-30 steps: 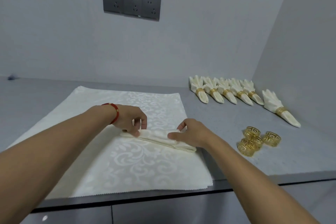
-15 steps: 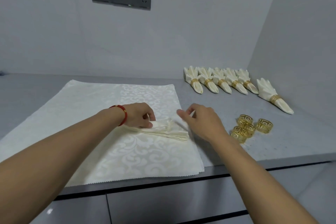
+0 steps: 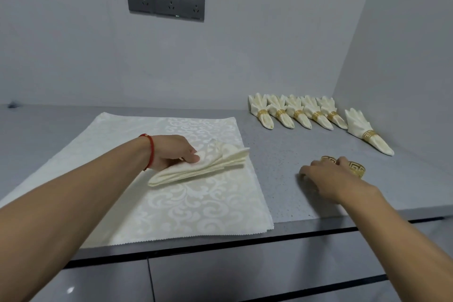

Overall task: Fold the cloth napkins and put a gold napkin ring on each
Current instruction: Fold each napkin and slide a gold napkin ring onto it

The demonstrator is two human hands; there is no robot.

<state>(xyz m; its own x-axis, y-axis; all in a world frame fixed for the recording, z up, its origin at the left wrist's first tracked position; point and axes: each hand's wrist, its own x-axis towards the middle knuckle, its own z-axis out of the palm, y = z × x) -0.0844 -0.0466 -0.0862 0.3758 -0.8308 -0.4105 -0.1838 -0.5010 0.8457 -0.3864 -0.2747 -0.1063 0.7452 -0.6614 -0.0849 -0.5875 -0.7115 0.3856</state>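
A folded napkin (image 3: 206, 163) lay on the cloth (image 3: 186, 206), pinched at its near end by the left hand (image 3: 175, 152). The right hand (image 3: 323, 176) covered the gold rings (image 3: 356, 168); whether its curled fingers gripped one could not be told.

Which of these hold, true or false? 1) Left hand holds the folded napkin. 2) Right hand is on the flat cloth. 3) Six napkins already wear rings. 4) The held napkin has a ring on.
1) True: the left hand grips the folded napkin.
2) False: the right hand is over the loose gold rings on the counter.
3) True: six ringed napkins lie by the wall.
4) False: it has no ring yet.
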